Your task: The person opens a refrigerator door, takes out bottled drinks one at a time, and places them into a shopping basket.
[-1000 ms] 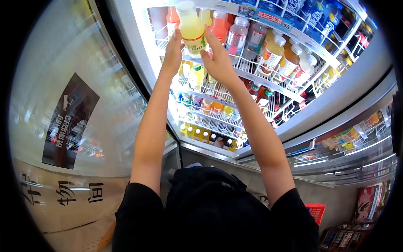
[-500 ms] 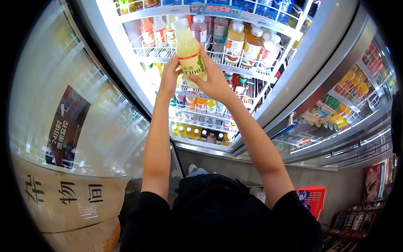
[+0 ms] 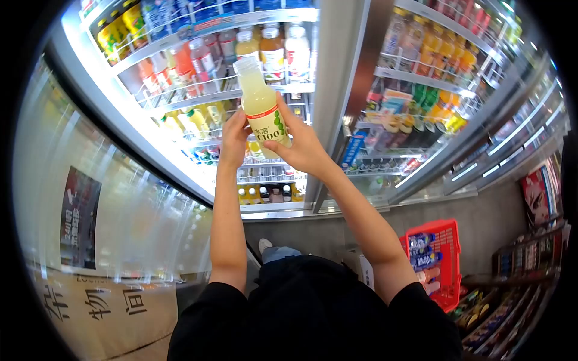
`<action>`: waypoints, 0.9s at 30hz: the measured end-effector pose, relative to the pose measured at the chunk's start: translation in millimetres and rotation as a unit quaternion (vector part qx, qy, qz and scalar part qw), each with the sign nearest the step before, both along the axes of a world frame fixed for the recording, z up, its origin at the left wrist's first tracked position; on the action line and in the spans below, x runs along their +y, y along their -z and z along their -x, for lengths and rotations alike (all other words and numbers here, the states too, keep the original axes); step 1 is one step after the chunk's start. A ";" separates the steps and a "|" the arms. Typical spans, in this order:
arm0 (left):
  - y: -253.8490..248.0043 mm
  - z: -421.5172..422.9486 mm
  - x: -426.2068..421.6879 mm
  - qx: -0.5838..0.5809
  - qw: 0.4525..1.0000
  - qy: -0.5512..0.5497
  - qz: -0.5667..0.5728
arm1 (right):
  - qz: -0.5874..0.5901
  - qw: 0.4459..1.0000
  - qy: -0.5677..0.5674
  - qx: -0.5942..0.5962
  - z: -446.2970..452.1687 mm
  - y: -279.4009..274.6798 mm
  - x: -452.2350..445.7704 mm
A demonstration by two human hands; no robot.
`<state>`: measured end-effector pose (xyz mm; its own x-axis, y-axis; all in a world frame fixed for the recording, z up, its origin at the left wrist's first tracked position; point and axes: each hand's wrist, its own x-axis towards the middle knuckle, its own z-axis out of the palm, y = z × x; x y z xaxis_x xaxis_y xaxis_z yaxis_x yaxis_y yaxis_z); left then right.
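C100 drink bottle [image 3: 260, 108], pale yellow inside, is off the shelves and held in front of the open fridge, its neck tipped toward the far left. The white cap [image 3: 245, 64] is on, and the label with its red band and green fruit faces the person. The right hand [image 3: 306, 147] is partly closed around the lower right side of the bottle, thumb across the front of the label; its other fingers reach along the side and are partly hidden. The left hand [image 3: 233, 137] is curled against the left side, its fingers bent and partly behind the bottle, so their full contact cannot be told. Neither hand has hold of anything else that shows.

Behind the bottle, a wire-fronted shelf [image 3: 208, 99] carries rows of bottled drinks, among them an orange-brown one [image 3: 272, 55]. The fridge's glass door [image 3: 129, 210] stands open on the left, with a dark sticker [image 3: 79, 219] on it. On the right, beyond the frame, another glass-fronted section holds more drinks.

At the near right is a red basket [image 3: 453, 265] with dark-blue-labelled bottles [image 3: 425, 260] and pinkish bottles [image 3: 428, 275] inside. The held bottle is well apart from the basket, and outside it.
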<state>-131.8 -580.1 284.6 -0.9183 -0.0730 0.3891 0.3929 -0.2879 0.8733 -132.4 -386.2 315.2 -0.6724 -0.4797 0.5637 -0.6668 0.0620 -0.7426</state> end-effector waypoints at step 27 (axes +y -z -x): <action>63.4 -96.9 184.6 -0.118 0.955 0.261 0.077 | 0.199 0.932 0.210 -0.219 -165.6 90.4 161.7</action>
<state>-34.9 -395.4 221.3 -0.8778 0.4595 0.1352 0.0174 -0.2516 0.9677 33.1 -224.5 224.9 -0.9609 0.0664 0.2689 -0.2741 -0.0896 -0.9575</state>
